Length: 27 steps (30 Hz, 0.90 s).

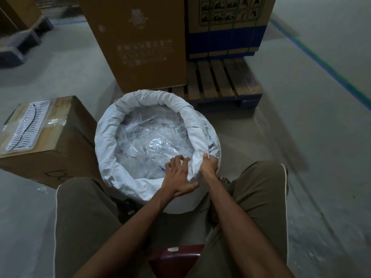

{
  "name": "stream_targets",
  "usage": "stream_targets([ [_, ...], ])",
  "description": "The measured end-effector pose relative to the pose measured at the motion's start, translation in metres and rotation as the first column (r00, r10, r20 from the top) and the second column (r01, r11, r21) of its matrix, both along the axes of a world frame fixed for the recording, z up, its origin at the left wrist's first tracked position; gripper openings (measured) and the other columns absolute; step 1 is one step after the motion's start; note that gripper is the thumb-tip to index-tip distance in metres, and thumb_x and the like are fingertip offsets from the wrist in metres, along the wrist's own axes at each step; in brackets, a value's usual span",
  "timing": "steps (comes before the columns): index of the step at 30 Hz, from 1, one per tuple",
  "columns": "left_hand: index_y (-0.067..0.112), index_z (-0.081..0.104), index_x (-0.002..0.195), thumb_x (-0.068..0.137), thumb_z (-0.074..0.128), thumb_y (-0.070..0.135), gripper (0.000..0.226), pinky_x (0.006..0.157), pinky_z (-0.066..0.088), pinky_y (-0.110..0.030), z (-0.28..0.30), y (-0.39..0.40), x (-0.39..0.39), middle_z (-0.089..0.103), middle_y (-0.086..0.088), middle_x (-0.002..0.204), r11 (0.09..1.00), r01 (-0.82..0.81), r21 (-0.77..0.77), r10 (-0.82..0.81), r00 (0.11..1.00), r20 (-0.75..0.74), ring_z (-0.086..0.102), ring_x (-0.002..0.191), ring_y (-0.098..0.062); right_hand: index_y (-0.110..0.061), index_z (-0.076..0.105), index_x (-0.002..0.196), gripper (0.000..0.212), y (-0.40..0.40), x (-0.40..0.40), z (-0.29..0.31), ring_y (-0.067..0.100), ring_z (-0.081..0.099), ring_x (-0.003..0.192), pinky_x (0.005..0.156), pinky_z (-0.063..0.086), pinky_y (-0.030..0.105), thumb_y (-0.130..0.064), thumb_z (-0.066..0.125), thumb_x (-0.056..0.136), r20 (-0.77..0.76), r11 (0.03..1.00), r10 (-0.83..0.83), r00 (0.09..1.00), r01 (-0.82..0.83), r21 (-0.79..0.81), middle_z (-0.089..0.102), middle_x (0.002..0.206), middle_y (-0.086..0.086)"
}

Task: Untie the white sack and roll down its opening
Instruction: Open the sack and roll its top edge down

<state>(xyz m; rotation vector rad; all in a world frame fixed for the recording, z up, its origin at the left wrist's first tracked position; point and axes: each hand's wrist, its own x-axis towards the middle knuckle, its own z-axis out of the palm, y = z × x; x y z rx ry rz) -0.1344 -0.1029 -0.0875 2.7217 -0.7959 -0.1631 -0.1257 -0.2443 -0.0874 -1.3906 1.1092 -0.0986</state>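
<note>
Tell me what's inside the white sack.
Crumpled clear plastic bags with dark print lie in the white sack. The left hand reaches in over them; the right hand grips the rim. Anything beneath that top layer is covered.

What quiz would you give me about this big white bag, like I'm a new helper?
1. True or false: the white sack is empty.
2. What does the right hand hold? A) the sack's rolled rim B) a bottle C) a broom
3. Fill in: the blue-banded box stands on a wooden ____.

Key:
1. False: clear plastic bags lie inside.
2. A
3. pallet
</note>
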Motion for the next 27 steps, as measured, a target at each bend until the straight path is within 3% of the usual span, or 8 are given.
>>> stream_targets([
  [3,0.012,0.035,0.150,0.077,0.060,0.067,0.094,0.100,0.045,-0.046,0.008,-0.017,0.013,0.055,-0.011,0.132,0.978,-0.076,-0.193,0.015,0.954,-0.298,0.051,0.118,-0.029,0.001,0.064,0.116,0.027,-0.003,0.005,0.001,0.030,0.065,0.089,0.073,0.054,0.030,-0.017,0.047,0.104,0.037,0.908,-0.136,0.990,0.109,0.405,0.068,0.110,0.016],
  [6,0.012,0.057,0.125,0.078,0.072,0.046,0.061,0.087,0.054,-0.040,0.024,-0.036,0.022,0.068,-0.009,0.113,0.963,-0.101,-0.249,-0.011,0.912,-0.411,0.065,0.101,-0.028,0.001,0.064,0.111,0.030,-0.010,0.005,0.002,0.026,0.059,0.074,0.051,0.050,0.020,-0.011,0.037,0.106,0.061,0.900,-0.094,0.994,0.059,0.432,0.064,0.088,0.017],
  [11,0.006,0.059,0.104,0.075,0.071,0.018,0.034,0.071,0.049,-0.043,0.008,-0.050,0.031,0.064,-0.017,0.097,0.973,-0.011,-0.230,-0.047,0.969,-0.241,0.060,0.089,-0.035,-0.010,0.059,0.136,0.055,-0.008,0.008,-0.001,0.036,0.058,0.123,0.100,0.044,0.039,-0.051,0.041,0.104,-0.088,0.986,0.031,0.996,-0.044,-0.158,0.063,0.133,0.016],
  [13,0.006,0.060,0.095,0.075,0.073,0.010,0.025,0.064,0.047,-0.044,0.005,-0.054,0.030,0.059,-0.016,0.086,0.982,0.058,-0.181,-0.082,0.988,-0.130,0.057,0.080,-0.035,-0.015,0.056,0.139,0.065,-0.006,0.007,-0.005,0.038,0.058,0.123,0.101,0.044,0.043,-0.064,0.039,0.100,-0.092,0.947,0.051,0.994,-0.077,-0.311,0.064,0.133,0.017],
  [17,0.006,0.064,0.102,0.067,0.073,0.005,0.036,0.062,0.047,-0.043,-0.013,-0.048,0.031,0.055,-0.013,0.078,0.980,0.138,-0.144,-0.138,0.990,0.012,0.050,0.072,-0.031,-0.019,0.063,0.132,0.065,-0.017,0.014,-0.009,0.039,0.064,0.109,0.087,0.050,0.044,-0.069,0.038,0.097,-0.288,0.798,0.112,0.951,-0.259,-0.544,0.069,0.119,0.017],
  [21,0.014,0.063,0.124,0.068,0.066,0.005,0.057,0.069,0.040,-0.037,-0.023,-0.041,0.036,0.052,-0.009,0.090,0.977,0.108,-0.185,-0.101,0.994,0.044,0.045,0.082,-0.026,-0.015,0.070,0.111,0.067,-0.029,0.024,-0.004,0.034,0.060,0.105,0.084,0.049,0.044,-0.074,0.046,0.091,-0.423,0.446,0.173,0.889,-0.454,-0.772,0.069,0.108,0.016],
  [25,0.007,0.065,0.114,0.061,0.065,-0.003,0.054,0.062,0.042,-0.038,-0.026,-0.041,0.036,0.051,-0.012,0.086,0.963,0.174,-0.204,-0.154,0.982,0.110,0.046,0.078,-0.028,-0.001,0.063,0.116,0.044,-0.046,0.049,-0.022,0.041,0.059,0.109,0.091,0.048,0.045,-0.041,0.059,0.097,-0.262,0.616,0.437,0.860,-0.499,-0.609,0.063,0.116,0.024],
  [27,0.005,0.065,0.114,0.060,0.067,-0.004,0.054,0.059,0.043,-0.038,-0.028,-0.043,0.035,0.052,-0.013,0.084,0.960,0.220,-0.173,-0.191,0.966,0.171,0.047,0.075,-0.028,-0.002,0.065,0.099,0.032,-0.051,0.051,-0.034,0.042,0.062,0.102,0.087,0.049,0.045,-0.032,0.054,0.099,-0.115,0.745,0.399,0.910,-0.395,-0.538,0.067,0.104,0.023],
])
